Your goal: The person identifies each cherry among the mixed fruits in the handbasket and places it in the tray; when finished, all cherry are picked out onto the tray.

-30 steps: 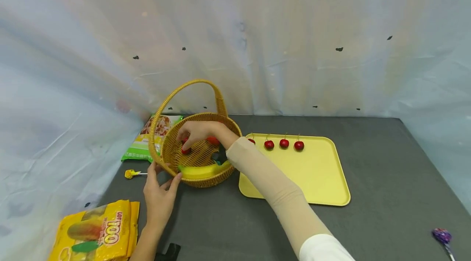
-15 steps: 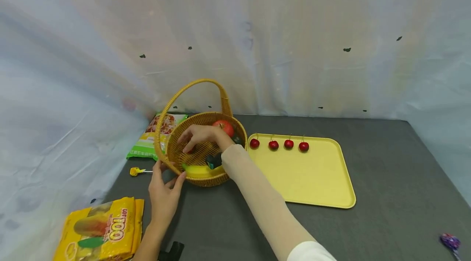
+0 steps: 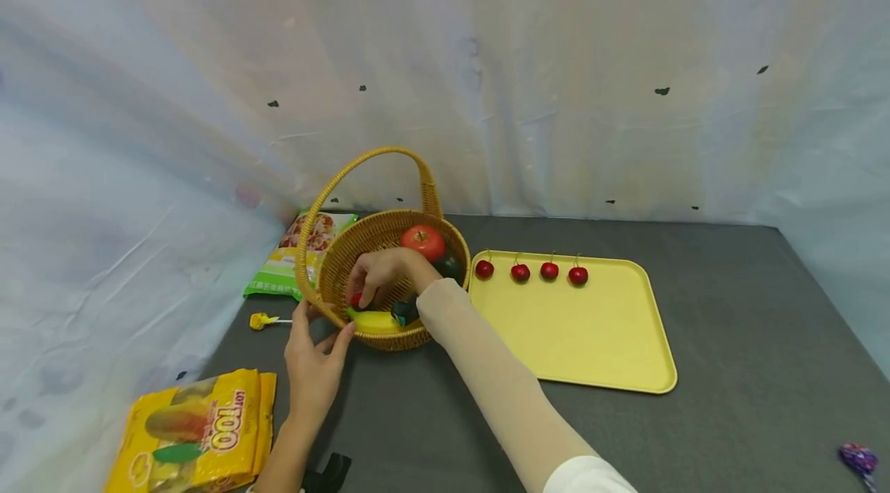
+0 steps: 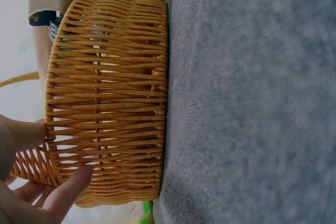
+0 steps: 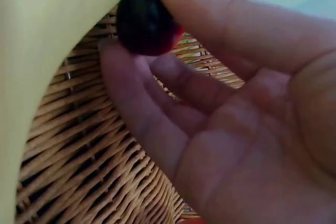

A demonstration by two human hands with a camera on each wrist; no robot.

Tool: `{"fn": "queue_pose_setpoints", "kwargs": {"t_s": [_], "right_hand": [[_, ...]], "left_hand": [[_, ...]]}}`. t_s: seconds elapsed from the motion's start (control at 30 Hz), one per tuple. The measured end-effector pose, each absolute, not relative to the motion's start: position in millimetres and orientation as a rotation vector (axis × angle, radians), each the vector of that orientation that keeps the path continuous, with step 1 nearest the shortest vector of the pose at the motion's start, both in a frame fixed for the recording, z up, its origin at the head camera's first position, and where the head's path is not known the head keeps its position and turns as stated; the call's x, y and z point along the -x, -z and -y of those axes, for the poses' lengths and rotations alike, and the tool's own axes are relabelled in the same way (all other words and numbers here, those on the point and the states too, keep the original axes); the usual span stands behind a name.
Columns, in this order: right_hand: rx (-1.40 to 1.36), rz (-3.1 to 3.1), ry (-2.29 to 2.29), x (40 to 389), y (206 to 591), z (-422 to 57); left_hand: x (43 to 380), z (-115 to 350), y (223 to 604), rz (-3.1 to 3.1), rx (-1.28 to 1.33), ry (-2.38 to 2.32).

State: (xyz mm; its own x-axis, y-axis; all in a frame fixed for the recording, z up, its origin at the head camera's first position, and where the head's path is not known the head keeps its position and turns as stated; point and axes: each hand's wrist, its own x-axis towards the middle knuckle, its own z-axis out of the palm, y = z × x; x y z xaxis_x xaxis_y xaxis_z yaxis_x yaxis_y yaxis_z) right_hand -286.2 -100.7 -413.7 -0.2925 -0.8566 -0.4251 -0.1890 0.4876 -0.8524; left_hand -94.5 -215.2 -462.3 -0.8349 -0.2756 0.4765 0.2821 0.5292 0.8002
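Observation:
My left hand (image 3: pixel 313 365) grips the near-left rim of a yellow-brown wicker basket (image 3: pixel 389 343), at the foot of its tall handle (image 3: pixel 327 193). In the left wrist view its thumb is at the rim and a finger lies against the woven side (image 4: pixel 107 103). Inside the basket my right hand (image 3: pixel 385 273) pinches a dark red cherry (image 5: pixel 149 22) between thumb and fingers, right beside a banana (image 3: pixel 374 321). A larger red fruit (image 3: pixel 422 243) and a dark green round one (image 3: pixel 450 267) sit at the basket's right side.
Several stemmed cherries (image 3: pixel 549 271) stand along the back of a yellow tray (image 3: pixel 591 331), right of the basket. A green snack bag (image 3: pixel 274 277), a yellow lollipop (image 3: pixel 259 321) and a yellow candy bag (image 3: pixel 195 431) lie left. A purple lollipop (image 3: pixel 858 459) lies far right.
My right hand has moved toward the near side of the basket, close to the banana, and a cherry shows at its fingertips. My left hand keeps its grip on the rim.

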Motion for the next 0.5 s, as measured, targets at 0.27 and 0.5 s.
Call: {"fn": "queue_pose_setpoints", "kwargs": {"t_s": [0.27, 0.5], "right_hand": [[1.013, -1.909, 1.014, 287, 403, 96], [1.102, -2.004, 1.348, 291, 377, 56]], "left_hand": [[95, 216, 462, 2.207, -0.011, 1.291], [94, 214, 462, 2.199, -0.004, 1.303]]}}
